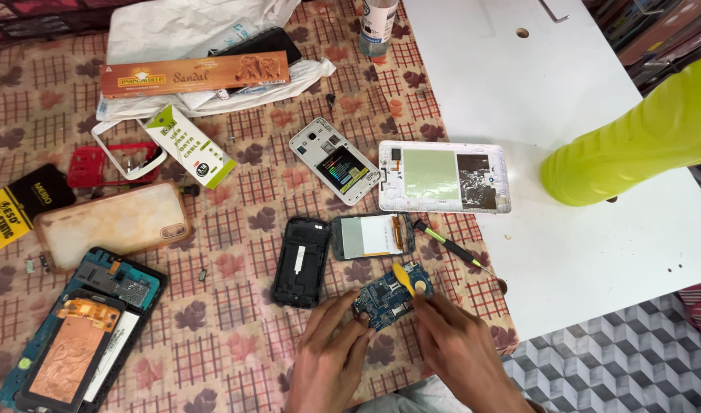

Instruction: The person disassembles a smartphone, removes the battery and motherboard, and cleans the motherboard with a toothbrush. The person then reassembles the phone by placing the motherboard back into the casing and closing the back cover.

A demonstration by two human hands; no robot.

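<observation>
Down near the bottom of the head view, two bare hands meet over a small blue circuit board [386,297]. The board lies on a brown cloth [236,306] with squares and leaf shapes, close to the near edge of the table. The left hand [329,358] has its fingers bent and pinches the left side of the board. The right hand [459,350] is curled too, and its fingertips touch the right side of the board. A thin yellow tool [403,277] sticks up from between the fingers of the right hand, and its tip rests on the top of the board.

Just behind the board lies a phone screen part [373,235] with an orange strip on it. To the left of that is a black phone frame [301,260]. A small screwdriver [451,246] with a green and black handle lies to the right, near the cloth's edge. Farther back are a white phone with its back off [334,160] and a wider white open phone [444,177]. A clear phone case [112,223] and a big open phone with a copper sheet [79,333] lie well off to the left. A long brown box [195,73] sits at the far side. A bright green plastic thing [633,141] stands on the white table [549,84] on the right.
</observation>
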